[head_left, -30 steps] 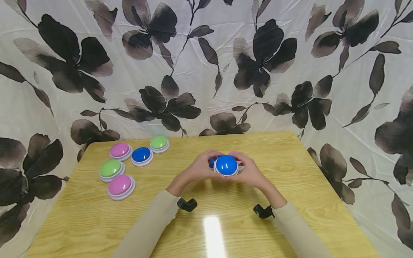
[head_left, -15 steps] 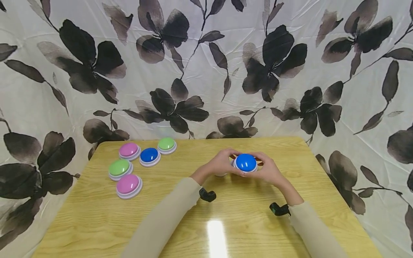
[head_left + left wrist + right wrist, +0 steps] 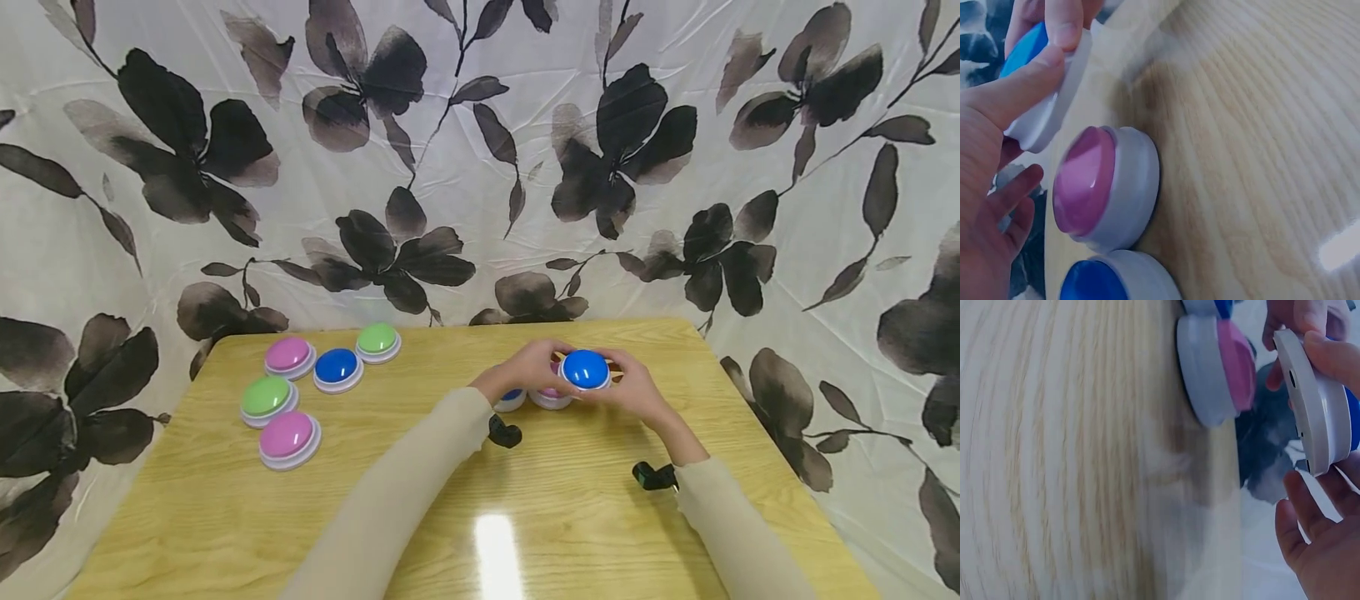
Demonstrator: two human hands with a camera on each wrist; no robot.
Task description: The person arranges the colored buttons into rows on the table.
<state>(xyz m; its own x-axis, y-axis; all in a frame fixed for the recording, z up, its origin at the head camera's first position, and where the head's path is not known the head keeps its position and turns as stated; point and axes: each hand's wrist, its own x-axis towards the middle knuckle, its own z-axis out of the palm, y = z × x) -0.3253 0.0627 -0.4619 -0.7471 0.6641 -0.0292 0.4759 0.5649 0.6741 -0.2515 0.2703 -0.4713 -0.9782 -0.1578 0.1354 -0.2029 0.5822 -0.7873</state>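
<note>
A blue push button with a white base (image 3: 586, 369) is held up off the table between both hands. My left hand (image 3: 534, 365) pinches its left rim with thumb and fingers. On the other side, my right hand (image 3: 633, 385) grips the rim, several of its lower fingers spread free in the right wrist view. The button's white underside (image 3: 1310, 406) shows there, apart from the tabletop. Beneath and left of it, a pink button (image 3: 1088, 184) sits on the table, touching a second blue button (image 3: 1094, 284). In the head view my left hand partly covers both.
At the table's left stands a group of buttons: pink (image 3: 287, 354), blue (image 3: 337, 367) and green (image 3: 377, 339) behind, another green (image 3: 266, 396) and pink (image 3: 288, 435) in front. Floral cloth (image 3: 450, 167) hangs behind the wooden table (image 3: 420, 500).
Both hands have carried the blue button to the right. The pink and blue buttons on the table, earlier mostly hidden by the hands, now show beside the left wrist. The left group stays put.
</note>
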